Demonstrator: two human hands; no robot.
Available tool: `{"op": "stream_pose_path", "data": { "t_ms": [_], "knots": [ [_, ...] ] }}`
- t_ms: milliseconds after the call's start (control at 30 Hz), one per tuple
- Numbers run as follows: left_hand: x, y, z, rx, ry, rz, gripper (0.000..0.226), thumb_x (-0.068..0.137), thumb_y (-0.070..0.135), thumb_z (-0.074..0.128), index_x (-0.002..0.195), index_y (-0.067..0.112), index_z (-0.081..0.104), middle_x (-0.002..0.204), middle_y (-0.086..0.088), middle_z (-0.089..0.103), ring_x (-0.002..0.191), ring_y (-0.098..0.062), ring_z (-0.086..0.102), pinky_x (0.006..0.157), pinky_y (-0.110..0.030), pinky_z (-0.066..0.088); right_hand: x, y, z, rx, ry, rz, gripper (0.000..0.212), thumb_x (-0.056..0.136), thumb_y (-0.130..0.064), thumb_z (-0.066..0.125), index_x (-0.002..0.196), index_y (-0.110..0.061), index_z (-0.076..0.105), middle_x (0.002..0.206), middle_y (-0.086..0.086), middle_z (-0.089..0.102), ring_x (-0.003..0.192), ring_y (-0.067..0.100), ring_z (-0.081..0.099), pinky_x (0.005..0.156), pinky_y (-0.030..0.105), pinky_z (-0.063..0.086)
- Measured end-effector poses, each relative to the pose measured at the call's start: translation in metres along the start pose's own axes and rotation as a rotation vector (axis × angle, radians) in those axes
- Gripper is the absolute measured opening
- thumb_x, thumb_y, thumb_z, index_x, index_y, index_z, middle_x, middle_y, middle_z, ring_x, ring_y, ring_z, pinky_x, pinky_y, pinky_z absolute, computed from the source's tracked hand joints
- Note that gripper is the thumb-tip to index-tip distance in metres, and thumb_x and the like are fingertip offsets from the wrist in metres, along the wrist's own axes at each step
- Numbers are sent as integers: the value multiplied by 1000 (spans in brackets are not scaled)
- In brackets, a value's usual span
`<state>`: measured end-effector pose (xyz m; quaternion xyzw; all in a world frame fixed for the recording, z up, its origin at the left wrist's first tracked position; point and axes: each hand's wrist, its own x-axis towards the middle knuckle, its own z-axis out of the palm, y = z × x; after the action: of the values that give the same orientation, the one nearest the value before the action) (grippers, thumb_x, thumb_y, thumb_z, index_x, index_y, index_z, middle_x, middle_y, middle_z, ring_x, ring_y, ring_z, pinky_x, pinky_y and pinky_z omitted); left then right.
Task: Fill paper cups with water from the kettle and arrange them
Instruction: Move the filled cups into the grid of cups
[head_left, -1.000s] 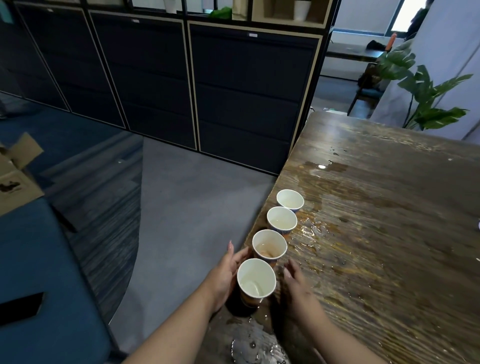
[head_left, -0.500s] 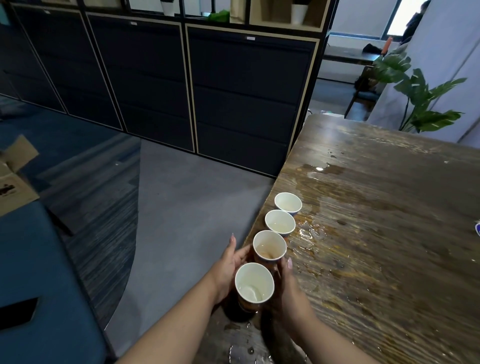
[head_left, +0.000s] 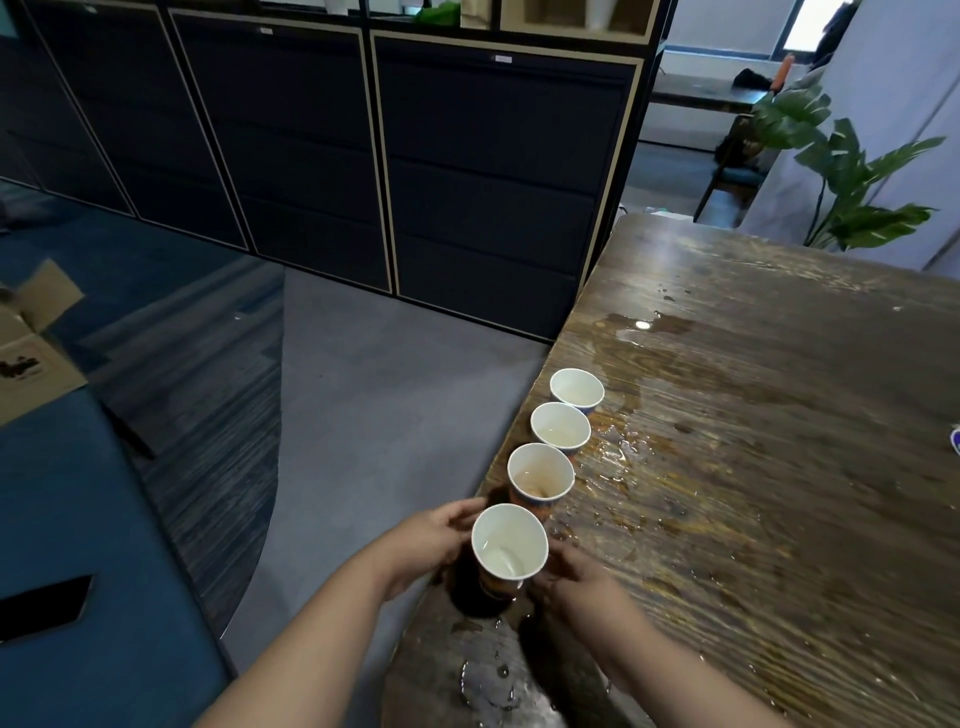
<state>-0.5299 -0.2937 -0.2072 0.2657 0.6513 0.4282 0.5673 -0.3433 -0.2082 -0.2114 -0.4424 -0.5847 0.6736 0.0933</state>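
Paper cups line the near-left edge of the wooden table (head_left: 753, 467), four in a row, and the nearest paper cup (head_left: 509, 543) sits between the two hands. The left hand (head_left: 423, 543) curls against its left wall, fingers bent round toward the rim side; the right hand (head_left: 569, 574) cups the right wall lower down, fingers curved in against the paper. Both appear to touch it, so I'd call it held from both sides, though how firmly I cannot tell.

Just beyond the fingertips stands the second cup (head_left: 540, 475), nearly touching the held one, with a brownish tint inside. Further from the hands come the third cup (head_left: 560, 427) and the farthest cup (head_left: 576, 388), each a little apart from its neighbour.

To my eye the held cup has only a shallow pool of water in it, so it should be light and easy to tip. Thin paper walls give under a squeeze, and wet paper goes soft. Spilled water (head_left: 618, 467) glistens on the wood to the right of the row and in a puddle (head_left: 498, 686) below the wrists, so the base could slide. The safest hold is low on the wall, evenly from both sides, with gentle pressure. No kettle is in view.
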Motion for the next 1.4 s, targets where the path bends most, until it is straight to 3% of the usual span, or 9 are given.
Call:
{"op": "stream_pose_path", "data": {
  "t_ms": [167, 267, 600, 700, 933, 1033, 1133, 1267, 1400],
  "knots": [
    [-12, 1, 4, 192, -126, 80, 61, 77, -14, 59, 130, 18, 53, 124, -3, 65, 114, -13, 61, 97, -31, 48, -6, -4, -2, -202, -106, -83, 70, 62, 2, 76, 126, -17, 54, 109, -8, 68, 96, 2, 64, 76, 13, 48],
    [-11, 2, 5, 196, -98, 109, 59, 76, -7, 71, 128, 17, 55, 122, -2, 66, 115, -14, 61, 99, -28, 49, -7, -11, 1, -178, -83, -117, 59, 71, 6, 78, 121, -16, 55, 105, -11, 67, 84, -9, 65, 73, 10, 48],
    [-2, 1, 2, 245, -110, 71, 61, 69, 14, 78, 122, 39, 58, 121, -1, 66, 123, -35, 53, 104, -63, 33, -9, -24, 1, -177, -2, -121, 52, 72, 1, 78, 118, -14, 59, 100, -10, 68, 73, -13, 63, 64, 9, 47],
    [-4, 5, 1, 257, -135, 61, 61, 71, 6, 69, 121, 40, 59, 122, -5, 65, 120, -35, 55, 98, -55, 40, -9, -25, 1, -187, -4, -127, 50, 72, -2, 80, 114, -19, 59, 98, -13, 68, 76, -12, 64, 68, 9, 48],
    [-21, 52, -13, 440, -61, 43, 54, 86, -15, 38, 133, 11, 48, 121, -1, 56, 100, -5, 56, 65, -3, 41, -17, -26, -17, -223, -20, -95, 44, 79, 16, 62, 108, -18, 56, 103, -1, 66, 87, 6, 63, 72, 13, 50],
    [-26, 86, -26, 604, 106, 155, 36, 90, -2, 49, 119, 20, 56, 111, 1, 58, 94, -10, 57, 61, -2, 40, -24, -33, -37, -339, 80, -142, 30, 84, 4, 63, 91, -26, 60, 93, -3, 67, 88, 13, 63, 75, 15, 49],
    [-23, 126, -19, 645, 174, 289, 30, 89, 3, 55, 107, 25, 61, 106, 0, 63, 86, -11, 57, 66, -6, 42, -35, -44, -62, -353, 202, -207, 18, 85, -5, 67, 87, -22, 65, 81, -2, 66, 70, 7, 58, 62, 11, 44],
    [-12, 173, 25, 565, 53, 429, 21, 88, 11, 60, 100, 28, 65, 96, 3, 67, 93, -17, 64, 88, -27, 49, -52, -61, -98, -311, 350, -257, 13, 84, -10, 68, 80, -22, 66, 67, -2, 55, 55, 6, 47, 53, 18, 37],
    [9, 205, 96, 486, -45, 488, 15, 90, 17, 64, 102, 24, 65, 96, -3, 68, 83, -11, 64, 73, -23, 51, -80, -73, -142, -244, 515, -291, 10, 84, -12, 68, 75, -14, 65, 54, -10, 49, 45, 0, 42, 46, 15, 35]
  ]
}}
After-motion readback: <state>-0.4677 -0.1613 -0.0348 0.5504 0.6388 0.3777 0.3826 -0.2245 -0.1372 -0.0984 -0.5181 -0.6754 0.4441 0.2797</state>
